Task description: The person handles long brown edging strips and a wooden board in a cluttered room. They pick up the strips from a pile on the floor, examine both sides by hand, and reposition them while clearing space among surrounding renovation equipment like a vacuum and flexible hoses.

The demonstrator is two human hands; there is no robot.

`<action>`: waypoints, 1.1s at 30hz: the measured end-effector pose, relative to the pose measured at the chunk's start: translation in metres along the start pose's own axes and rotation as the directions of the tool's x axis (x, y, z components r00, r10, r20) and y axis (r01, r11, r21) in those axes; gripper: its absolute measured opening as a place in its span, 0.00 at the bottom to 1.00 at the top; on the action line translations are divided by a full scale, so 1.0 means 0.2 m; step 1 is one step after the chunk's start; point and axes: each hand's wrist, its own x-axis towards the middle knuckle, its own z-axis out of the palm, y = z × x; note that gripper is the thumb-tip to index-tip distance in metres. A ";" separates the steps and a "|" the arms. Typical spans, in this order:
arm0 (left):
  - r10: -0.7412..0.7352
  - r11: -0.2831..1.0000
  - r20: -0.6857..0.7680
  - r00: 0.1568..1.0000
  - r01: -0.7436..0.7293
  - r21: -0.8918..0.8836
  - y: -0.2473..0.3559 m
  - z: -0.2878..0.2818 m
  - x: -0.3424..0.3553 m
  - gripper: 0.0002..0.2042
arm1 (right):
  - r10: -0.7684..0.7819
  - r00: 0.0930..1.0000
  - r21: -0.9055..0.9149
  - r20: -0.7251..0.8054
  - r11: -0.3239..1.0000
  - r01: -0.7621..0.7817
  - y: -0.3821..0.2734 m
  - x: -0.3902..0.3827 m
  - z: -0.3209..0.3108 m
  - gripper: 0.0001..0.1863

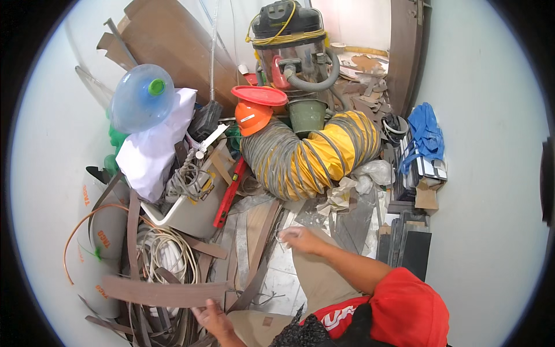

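My left hand [214,319], at the lower middle, grips the right end of a long brown strip of plank [165,293] between thumb and fingers. The strip reaches left over a coil of cream cable [165,246] and a heap of thin brown strips. Higher and to the right, my right hand [300,238] hovers in front of my knee. Its fingers are apart and slightly bent, and I make out nothing held in them. Beneath it lie more brown planks [260,225] on white floor tiles [280,283].
A grey bin [202,211] of tools, with a red spirit level [229,194] leaning on it, stands ahead left. Beyond are a yellow duct hose [318,159], a vacuum cleaner [292,52] and an orange helmet [252,118]. Dark boards [404,243] line the right wall.
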 end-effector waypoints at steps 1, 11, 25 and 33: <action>-0.018 0.997 0.059 0.998 0.013 0.079 -0.02 0.04 -0.03 0.26 | -0.105 0.994 -0.047 0.036 0.993 0.107 -0.02 -0.01 0.07 0.33; -0.461 0.885 0.552 0.695 0.307 0.351 -0.11 0.38 -0.22 0.19 | -0.218 0.960 0.103 0.177 0.974 0.202 0.00 -0.42 0.34 0.34; -0.611 0.743 0.506 0.609 0.221 0.632 -0.40 0.49 -0.22 0.41 | -0.258 0.738 -0.172 -0.623 0.966 0.192 0.10 -0.62 -0.09 0.19; -0.559 0.777 0.511 0.653 0.197 0.598 -0.41 0.42 -0.20 0.38 | -0.758 0.027 -0.754 -0.651 0.643 -0.130 -0.85 -0.29 -1.74 0.43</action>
